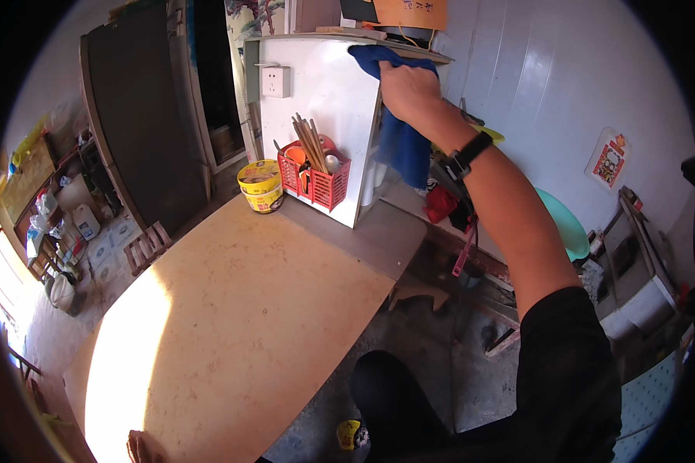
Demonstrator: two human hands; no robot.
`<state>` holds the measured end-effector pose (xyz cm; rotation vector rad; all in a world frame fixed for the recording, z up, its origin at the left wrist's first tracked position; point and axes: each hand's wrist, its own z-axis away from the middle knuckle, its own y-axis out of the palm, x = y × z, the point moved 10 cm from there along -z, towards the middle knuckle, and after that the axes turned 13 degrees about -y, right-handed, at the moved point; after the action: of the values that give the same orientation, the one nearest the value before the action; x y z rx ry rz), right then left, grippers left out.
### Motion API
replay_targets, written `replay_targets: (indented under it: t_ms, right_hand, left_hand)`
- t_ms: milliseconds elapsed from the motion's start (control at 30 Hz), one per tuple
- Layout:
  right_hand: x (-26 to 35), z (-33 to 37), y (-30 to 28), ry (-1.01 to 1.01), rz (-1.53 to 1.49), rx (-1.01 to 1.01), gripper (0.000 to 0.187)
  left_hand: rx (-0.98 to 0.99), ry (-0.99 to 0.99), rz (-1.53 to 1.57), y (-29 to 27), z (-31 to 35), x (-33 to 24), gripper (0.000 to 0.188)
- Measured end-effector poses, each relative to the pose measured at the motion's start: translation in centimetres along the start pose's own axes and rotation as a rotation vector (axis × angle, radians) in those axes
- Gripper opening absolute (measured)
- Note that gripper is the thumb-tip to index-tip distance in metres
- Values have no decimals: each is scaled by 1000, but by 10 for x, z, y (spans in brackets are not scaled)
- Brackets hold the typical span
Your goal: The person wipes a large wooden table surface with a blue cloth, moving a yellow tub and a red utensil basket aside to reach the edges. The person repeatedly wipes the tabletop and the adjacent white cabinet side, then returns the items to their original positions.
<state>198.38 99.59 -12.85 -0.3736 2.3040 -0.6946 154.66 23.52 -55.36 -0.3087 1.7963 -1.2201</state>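
- Gripping a blue cloth [405, 147], your right hand [411, 91] has its fingers drawn in over the fabric; how tightly they press, you cannot tell from here.
- Expect the cloth to be light, soft and limp, with nothing fragile in it; it probably folds wherever you squeeze it, and its loose end likely swings or snags.
- Taking hold of a bunched, doubled part, as near the middle as you can, should give you a firmer grip than a single corner.
- One part of the cloth spreads left of your fingers and just above them, at the top edge of the white panel [316, 96]; the longer part hangs below them, beside the panel's right edge.
- Well below your fingers and to their left sits the red basket [330, 190], apart from the cloth.
- Far below them, a small brown shape [137, 447] at the table [239, 301] may be your left hand; you cannot tell its state.
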Motion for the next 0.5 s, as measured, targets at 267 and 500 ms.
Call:
replay_targets:
  t_ms: [267,500]
  right_hand:
    - [-69,103,25,180,-117,3,57]
    - [-2,154,87,174,-645,-165,46]
  left_hand:
    - [-56,61,-42,-1,0,-10,59]
    - [-75,83,-316,3,-9,17,59]
